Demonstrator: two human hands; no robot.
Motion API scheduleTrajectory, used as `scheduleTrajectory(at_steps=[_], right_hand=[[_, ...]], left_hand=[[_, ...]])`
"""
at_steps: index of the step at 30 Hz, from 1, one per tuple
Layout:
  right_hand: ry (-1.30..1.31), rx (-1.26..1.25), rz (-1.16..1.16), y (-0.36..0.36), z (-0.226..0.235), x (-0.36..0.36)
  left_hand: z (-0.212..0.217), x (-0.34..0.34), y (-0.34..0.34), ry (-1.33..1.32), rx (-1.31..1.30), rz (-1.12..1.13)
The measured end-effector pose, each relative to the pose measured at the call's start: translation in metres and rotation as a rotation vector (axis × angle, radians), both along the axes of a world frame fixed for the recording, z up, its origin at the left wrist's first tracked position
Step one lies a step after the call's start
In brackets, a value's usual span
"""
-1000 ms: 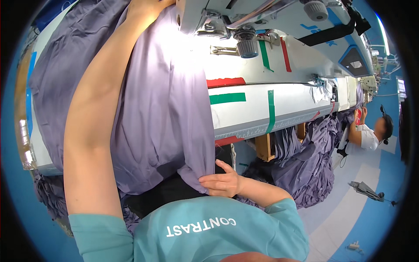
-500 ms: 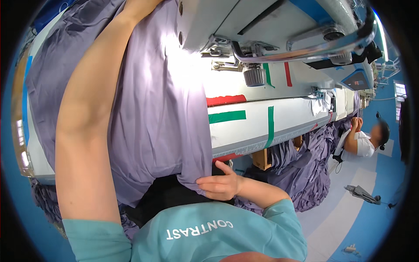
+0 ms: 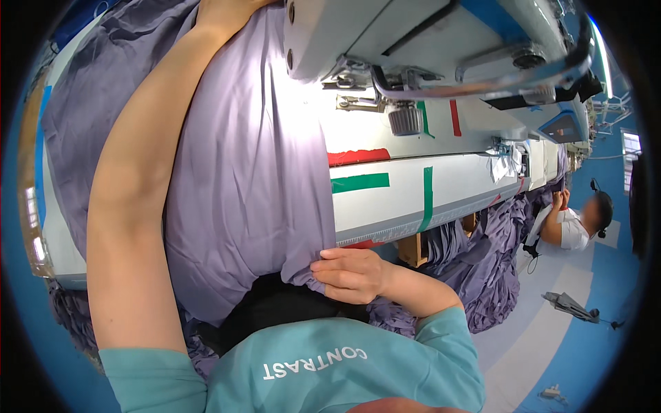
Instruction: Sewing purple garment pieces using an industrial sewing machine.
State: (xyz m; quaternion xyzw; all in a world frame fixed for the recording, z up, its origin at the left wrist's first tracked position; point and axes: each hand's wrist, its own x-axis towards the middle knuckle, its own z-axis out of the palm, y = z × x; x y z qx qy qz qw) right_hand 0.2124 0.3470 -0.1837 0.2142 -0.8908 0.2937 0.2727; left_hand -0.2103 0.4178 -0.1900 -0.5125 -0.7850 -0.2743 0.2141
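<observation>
The step in hand appears to be steadying and lining up a wide purple cloth (image 3: 251, 172) at an industrial sewing machine (image 3: 375, 38). The cloth lies over the left part of the white machine table (image 3: 379, 206), its right side just beside the brightly lit area under the machine head, and its near end hangs over the table edge toward the person's lap. The left hand (image 3: 228, 12) is stretched far forward over the cloth, beside the head; its fingers run out of view at the top, so how far open they are and whether they grip anything I cannot tell. The right hand (image 3: 352, 275) is nearly closed, fingers together and thumb drawn in, pinching the cloth's near right corner in front of the table's ruler strip (image 3: 372, 235). The next move seems to call for light, even tension between both hands, with the side edge kept straight and folds smoothed away from the head
</observation>
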Motion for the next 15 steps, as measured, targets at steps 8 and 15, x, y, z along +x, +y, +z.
scheduleTrajectory(at_steps=[8,15], right_hand=[[-0.173,-0.126,0.0,0.021,0.027,-0.029],[-0.303,-0.178,0.06,0.042,0.034,-0.05]], left_hand=[[0.026,0.001,0.006,-0.309,0.13,-0.129],[0.007,-0.046,0.029,-0.307,-0.037,-0.006]])
